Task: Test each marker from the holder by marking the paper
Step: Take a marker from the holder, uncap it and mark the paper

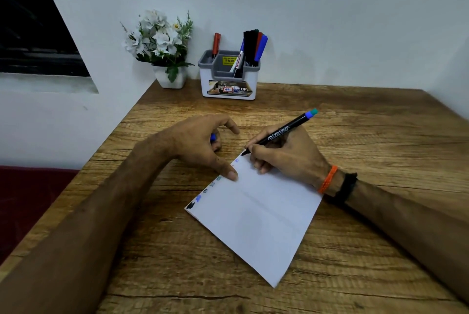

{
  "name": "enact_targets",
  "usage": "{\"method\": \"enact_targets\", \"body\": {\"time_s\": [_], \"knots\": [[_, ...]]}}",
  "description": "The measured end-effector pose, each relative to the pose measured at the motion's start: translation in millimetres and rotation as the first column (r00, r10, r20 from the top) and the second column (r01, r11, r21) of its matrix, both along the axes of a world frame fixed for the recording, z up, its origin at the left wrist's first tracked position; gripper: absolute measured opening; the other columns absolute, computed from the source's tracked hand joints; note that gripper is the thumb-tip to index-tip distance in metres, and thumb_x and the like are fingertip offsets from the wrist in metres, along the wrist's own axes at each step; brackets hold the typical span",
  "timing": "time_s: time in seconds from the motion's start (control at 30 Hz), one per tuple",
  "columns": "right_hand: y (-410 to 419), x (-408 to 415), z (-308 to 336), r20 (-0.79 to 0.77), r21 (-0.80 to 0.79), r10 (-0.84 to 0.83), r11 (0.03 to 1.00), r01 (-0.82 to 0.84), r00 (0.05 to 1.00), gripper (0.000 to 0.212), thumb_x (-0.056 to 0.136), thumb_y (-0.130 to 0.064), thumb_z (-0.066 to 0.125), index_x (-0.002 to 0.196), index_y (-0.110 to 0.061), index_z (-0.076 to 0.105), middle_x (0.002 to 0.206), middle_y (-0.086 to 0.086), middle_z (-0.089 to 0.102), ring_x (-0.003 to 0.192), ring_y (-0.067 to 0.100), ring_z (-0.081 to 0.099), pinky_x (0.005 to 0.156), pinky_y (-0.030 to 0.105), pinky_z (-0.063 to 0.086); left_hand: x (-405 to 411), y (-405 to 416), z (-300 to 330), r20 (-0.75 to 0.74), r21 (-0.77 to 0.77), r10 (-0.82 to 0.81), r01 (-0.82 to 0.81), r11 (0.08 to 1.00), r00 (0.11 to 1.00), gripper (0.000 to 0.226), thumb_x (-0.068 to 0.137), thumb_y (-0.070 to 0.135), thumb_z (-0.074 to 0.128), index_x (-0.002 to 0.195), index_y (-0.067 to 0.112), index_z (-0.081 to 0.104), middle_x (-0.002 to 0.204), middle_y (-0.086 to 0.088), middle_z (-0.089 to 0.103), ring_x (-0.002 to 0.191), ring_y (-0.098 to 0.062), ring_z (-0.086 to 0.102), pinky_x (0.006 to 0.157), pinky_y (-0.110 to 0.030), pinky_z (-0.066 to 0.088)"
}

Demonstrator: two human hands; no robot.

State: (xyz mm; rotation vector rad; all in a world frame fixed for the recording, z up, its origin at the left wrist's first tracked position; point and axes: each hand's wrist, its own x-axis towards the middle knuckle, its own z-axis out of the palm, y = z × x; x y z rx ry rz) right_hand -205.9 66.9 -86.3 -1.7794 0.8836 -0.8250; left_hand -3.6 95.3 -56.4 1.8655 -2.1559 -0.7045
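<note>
Right hand point(284, 153) grips a black Faber-Castell marker point(279, 132), fingers curled round the barrel near the tip, and the tip sits right at the far corner of the white paper point(256, 217). The marker's blue-and-teal end points up and away toward the wall. Left hand point(203, 143) holds the sheet down with its thumb on the left edge, and the curled fingers tuck a small blue cap point(212, 137) into the palm. Down that left edge runs a row of test marks point(200, 197), black, blue and teal.

At the back, against the wall, stands the white and grey marker holder point(228, 77). Its right compartment is packed with black, red and blue markers point(251, 47), one more leans in the front slot, and a lone red marker point(216, 44) stands in the left compartment. Just left of it, a white pot of artificial flowers point(162, 44).

The paper lies mid-table, angled, with bare wooden table point(368, 141) to the right and in front. The table's left edge runs close beside the left forearm.
</note>
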Motion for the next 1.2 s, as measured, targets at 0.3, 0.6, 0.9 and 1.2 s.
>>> {"method": "enact_targets", "body": {"time_s": [0.3, 0.6, 0.9, 1.2], "knots": [[2.0, 1.9, -0.2, -0.036, -0.017, -0.027, 1.000, 0.026, 0.999, 0.005, 0.084, 0.001, 0.067, 0.083, 0.001, 0.072, 0.062, 0.012, 0.071, 0.051, 0.019, 0.068, 0.049, 0.024, 0.054, 0.5, -1.0, -1.1, 0.000, 0.014, 0.014, -0.014, 1.000, 1.000, 0.092, 0.046, 0.058, 0.086, 0.127, 0.036, 0.049, 0.059, 0.012, 0.056, 0.055, -0.002, 0.051, 0.062, -0.024, 0.035], [2.8, 1.8, -0.1, -0.020, -0.010, -0.030, 1.000, 0.029, 0.999, 0.005, 0.085, 0.001, 0.067, 0.083, 0.003, 0.072, 0.064, 0.014, 0.072, 0.053, 0.020, 0.069, 0.053, 0.027, 0.058, -1.0, -0.5, 0.4, 0.002, 0.026, 0.012, -0.012, 1.000, 1.000, 0.098, 0.042, 0.063, 0.081, 0.130, 0.034, 0.048, 0.061, 0.010, 0.057, 0.059, -0.006, 0.053, 0.063, -0.024, 0.036], [3.4, 1.7, 0.0, -0.018, -0.030, -0.024, 0.999, 0.024, 1.000, 0.005, 0.086, 0.001, 0.067, 0.084, 0.003, 0.072, 0.064, 0.014, 0.072, 0.052, 0.017, 0.068, 0.052, 0.023, 0.056, -1.0, -0.4, -0.1, 0.004, 0.029, 0.018, -0.019, 0.999, 1.000, 0.100, 0.041, 0.064, 0.079, 0.131, 0.035, 0.047, 0.064, 0.009, 0.056, 0.062, -0.005, 0.052, 0.064, -0.024, 0.034], [1.7, 1.8, -2.2, 0.000, -0.019, -0.040, 0.999, 0.040, 0.999, 0.006, 0.086, 0.002, 0.066, 0.084, 0.004, 0.071, 0.065, 0.016, 0.071, 0.052, 0.017, 0.067, 0.051, 0.023, 0.055, -0.8, -0.2, -0.6, -0.008, 0.032, 0.023, -0.023, 0.999, 1.000, 0.099, 0.040, 0.062, 0.081, 0.129, 0.035, 0.048, 0.062, 0.010, 0.055, 0.058, -0.004, 0.050, 0.063, -0.023, 0.034]]}}
